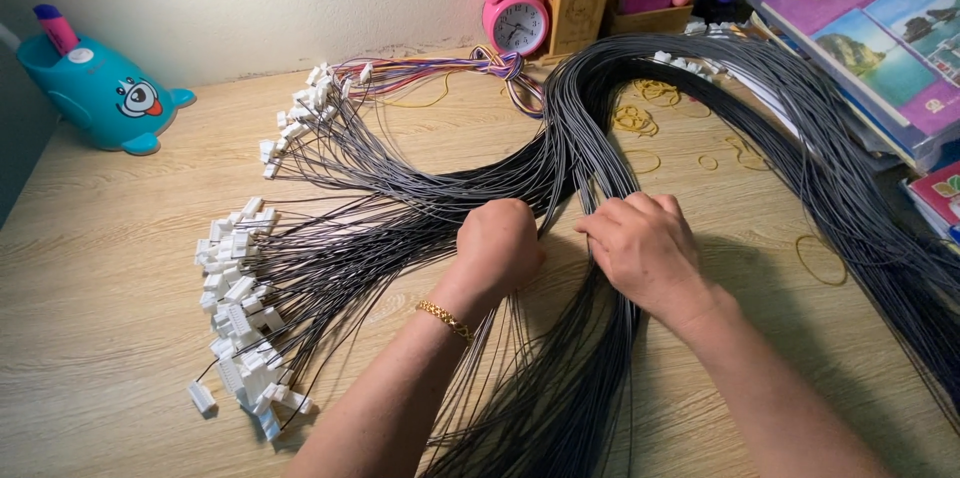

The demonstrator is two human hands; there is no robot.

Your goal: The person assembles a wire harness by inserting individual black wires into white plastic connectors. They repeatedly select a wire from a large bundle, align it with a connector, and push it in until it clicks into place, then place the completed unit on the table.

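A thick bundle of thin grey wires [600, 98] arches across the wooden desk [90, 268] and fans out to the left, where the strands end in small white plastic connectors [235, 298]. My left hand [497, 246], a gold bracelet on its wrist, is closed into a fist around some grey strands at the middle of the desk. My right hand [645, 243] lies just beside it with the fingers curled, pinching wires where the bundle narrows. A second cluster of white connectors [305, 108] lies farther back, next to a bunch of coloured wires [440, 66].
A pink alarm clock [516, 12], a wooden pen holder [580, 3] and a small tray stand against the back wall. A teal whale-shaped holder [100, 93] sits at the back left. Stacked books [870, 28] fill the right. Yellow rubber bands [820, 260] lie scattered.
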